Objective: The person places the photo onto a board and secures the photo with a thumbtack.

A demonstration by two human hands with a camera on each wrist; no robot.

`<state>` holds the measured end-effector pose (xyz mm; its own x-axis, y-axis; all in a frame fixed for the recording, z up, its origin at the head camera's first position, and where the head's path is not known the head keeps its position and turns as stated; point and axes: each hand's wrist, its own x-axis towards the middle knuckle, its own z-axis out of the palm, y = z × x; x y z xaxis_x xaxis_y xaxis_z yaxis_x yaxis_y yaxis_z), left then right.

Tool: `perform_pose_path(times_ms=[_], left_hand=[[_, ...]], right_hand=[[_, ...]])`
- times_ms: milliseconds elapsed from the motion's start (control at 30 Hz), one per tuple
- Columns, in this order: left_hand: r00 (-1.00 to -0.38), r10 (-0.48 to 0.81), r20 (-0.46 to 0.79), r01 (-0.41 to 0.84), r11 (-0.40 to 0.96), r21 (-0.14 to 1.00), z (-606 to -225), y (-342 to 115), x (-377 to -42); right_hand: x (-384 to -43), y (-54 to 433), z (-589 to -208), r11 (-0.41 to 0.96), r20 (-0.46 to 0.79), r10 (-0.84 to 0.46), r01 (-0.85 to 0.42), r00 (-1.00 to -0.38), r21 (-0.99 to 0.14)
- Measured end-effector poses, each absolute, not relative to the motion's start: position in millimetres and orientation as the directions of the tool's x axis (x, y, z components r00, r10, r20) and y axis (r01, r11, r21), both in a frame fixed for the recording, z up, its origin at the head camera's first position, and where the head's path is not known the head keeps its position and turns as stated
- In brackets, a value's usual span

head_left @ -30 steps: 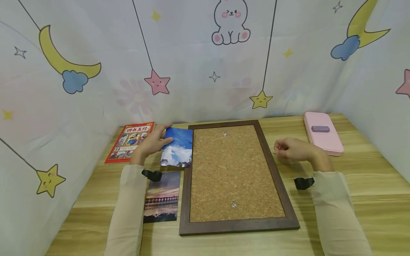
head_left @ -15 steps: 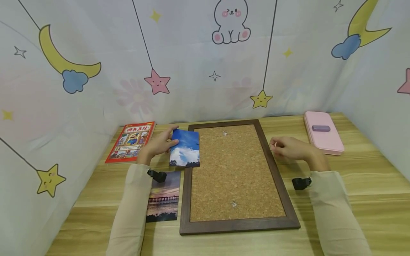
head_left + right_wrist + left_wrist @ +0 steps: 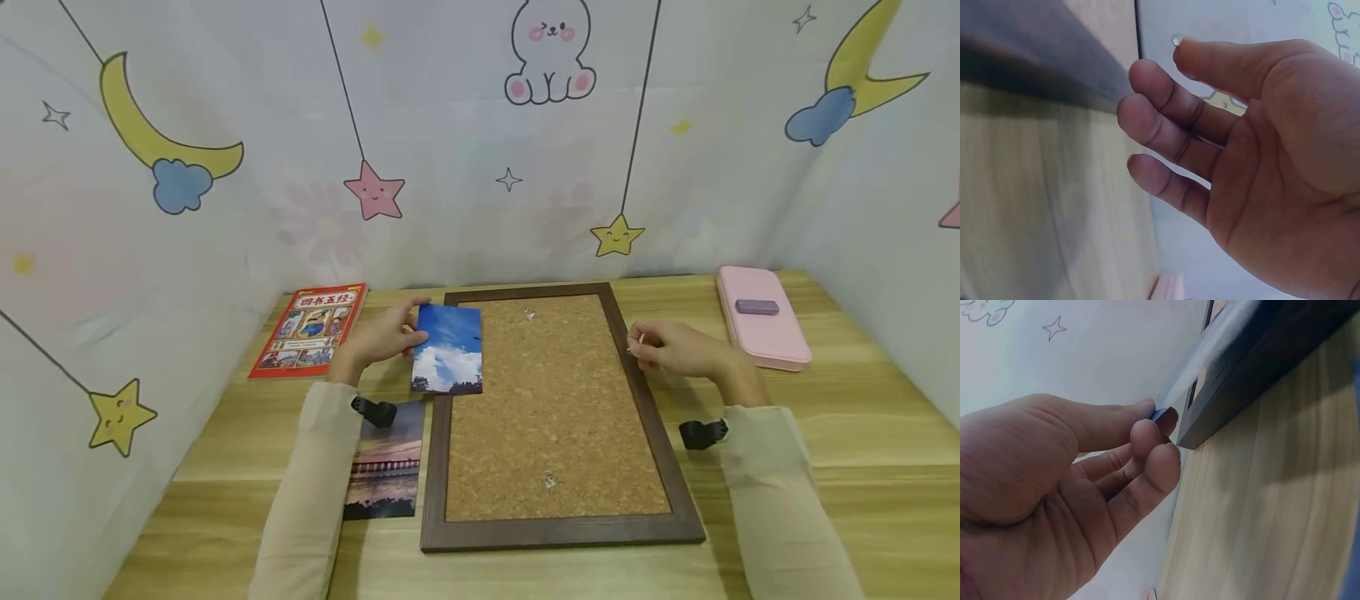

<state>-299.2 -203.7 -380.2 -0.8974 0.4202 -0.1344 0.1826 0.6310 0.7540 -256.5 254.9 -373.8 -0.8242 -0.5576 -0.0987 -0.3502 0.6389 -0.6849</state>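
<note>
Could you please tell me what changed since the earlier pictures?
The left hand has carried the sky photo rightward, farther over the corkboard. The right hand, holding a small clear piece, has moved left to the corkboard's right edge. The corkboard, sunset photo, red book and pink case stayed put.

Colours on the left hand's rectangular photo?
Photo: blue top, white clouds below, dark bottom edge; best in head view.

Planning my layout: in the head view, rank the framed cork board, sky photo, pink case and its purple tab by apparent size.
1. Framed cork board
2. Sky photo and pink case: too alike to rank
3. Purple tab
</note>
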Motion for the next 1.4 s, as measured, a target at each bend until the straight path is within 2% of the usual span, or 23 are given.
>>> perform_pose_path(times_ms=[167, 400, 800, 1233, 1400], left_hand=[[-0.869, 0.476, -0.137, 0.217, 0.614, 0.759, -377.3, -188.1, -304.2], [-0.858, 0.498, -0.127, 0.279, 0.659, 0.698, -385.0, -165.5, -315.5], [-0.86, 0.503, -0.089, 0.382, 0.749, 0.542, -388.0, -128.3, -321.0], [-0.88, 0.47, -0.077, 0.359, 0.76, 0.541, -396.1, -107.2, -327.9], [-0.879, 0.471, -0.071, 0.362, 0.759, 0.541, -395.4, -102.5, -331.1]], right_hand=[[-265.0, 247.3, -366.0, 0.619, -0.09, -0.573, -0.358, -0.814, -0.699], [-286.9, 219.7, -358.8, 0.565, -0.084, -0.612, -0.361, -0.786, -0.742], [-302.8, 186.6, -355.6, 0.599, -0.125, -0.592, -0.331, -0.796, -0.729], [-323.1, 163.4, -378.3, 0.633, -0.113, -0.558, -0.333, -0.822, -0.699], [-332.1, 153.4, -377.7, 0.615, -0.121, -0.546, -0.298, -0.829, -0.73]])
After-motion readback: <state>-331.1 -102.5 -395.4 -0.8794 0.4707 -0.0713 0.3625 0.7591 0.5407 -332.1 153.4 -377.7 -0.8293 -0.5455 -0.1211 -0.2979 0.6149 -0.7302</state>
